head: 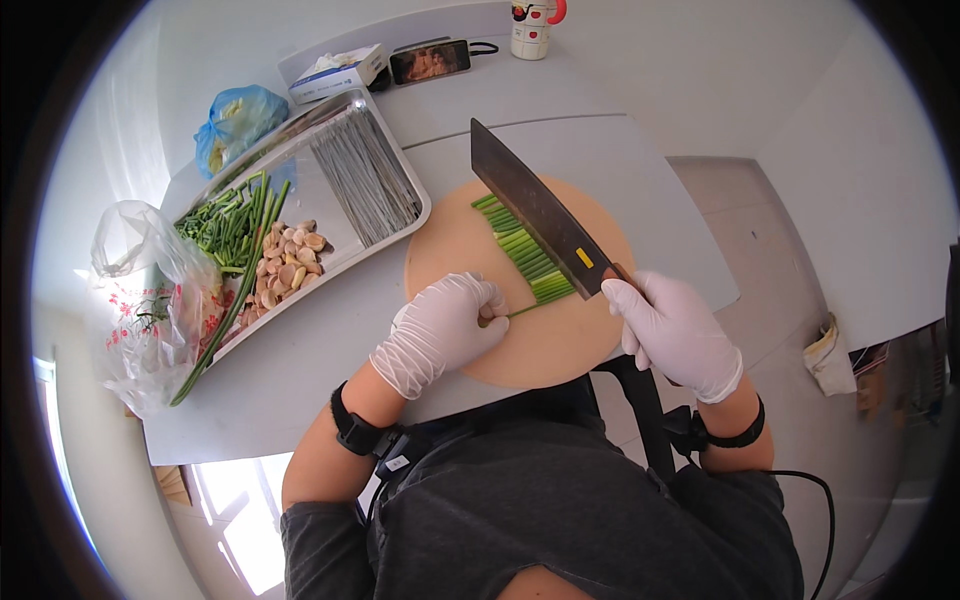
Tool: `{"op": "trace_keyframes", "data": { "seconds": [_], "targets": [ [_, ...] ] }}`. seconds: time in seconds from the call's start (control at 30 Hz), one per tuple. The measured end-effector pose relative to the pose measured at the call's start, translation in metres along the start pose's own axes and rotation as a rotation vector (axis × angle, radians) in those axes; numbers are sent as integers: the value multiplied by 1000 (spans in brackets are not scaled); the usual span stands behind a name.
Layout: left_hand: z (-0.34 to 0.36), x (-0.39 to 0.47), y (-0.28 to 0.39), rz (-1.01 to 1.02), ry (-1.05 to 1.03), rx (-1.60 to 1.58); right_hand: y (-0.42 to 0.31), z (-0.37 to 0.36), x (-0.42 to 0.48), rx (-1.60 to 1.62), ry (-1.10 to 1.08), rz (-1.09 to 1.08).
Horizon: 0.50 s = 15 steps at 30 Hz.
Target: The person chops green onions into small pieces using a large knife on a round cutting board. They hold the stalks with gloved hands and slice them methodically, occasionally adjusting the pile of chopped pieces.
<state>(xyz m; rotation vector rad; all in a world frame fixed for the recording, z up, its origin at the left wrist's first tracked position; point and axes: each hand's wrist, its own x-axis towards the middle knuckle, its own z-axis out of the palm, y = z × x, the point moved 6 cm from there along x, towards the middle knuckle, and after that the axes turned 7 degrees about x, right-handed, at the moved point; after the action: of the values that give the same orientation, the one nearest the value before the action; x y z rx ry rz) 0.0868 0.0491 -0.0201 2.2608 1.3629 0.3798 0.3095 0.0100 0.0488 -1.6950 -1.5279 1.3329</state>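
Observation:
In a white glove, my right hand (671,326) grips the wooden handle of a cleaver (529,210). Its broad dark blade is raised at a slant above the round cutting board (517,364) and covers part of it. A row of cut green stalks (532,262), likely garlic scapes, lies on the board left of the blade. My left hand (454,319), gloved too, rests over the board's left side, fingers curled. Between its thumb and fingers is the end of a thin green stalk (529,307), which runs right along the near end of the row.
A metal tray (337,199) at the left holds metal skewers (367,176), garlic cloves (285,262) and green pieces (232,225). Plastic bags (150,300) stand beside it. Behind are a tissue box (337,73), a phone (430,62) and a cup (530,34).

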Motion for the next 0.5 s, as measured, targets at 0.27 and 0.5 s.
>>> {"op": "trace_keyframes", "data": {
  "seconds": [0.27,0.5],
  "targets": [
    [3,-1,-4,-3,41,-41,6,14,-2,-18,-56,17],
    [3,-2,-8,54,74,-56,10,27,2,-10,-100,46]
  ]
}}
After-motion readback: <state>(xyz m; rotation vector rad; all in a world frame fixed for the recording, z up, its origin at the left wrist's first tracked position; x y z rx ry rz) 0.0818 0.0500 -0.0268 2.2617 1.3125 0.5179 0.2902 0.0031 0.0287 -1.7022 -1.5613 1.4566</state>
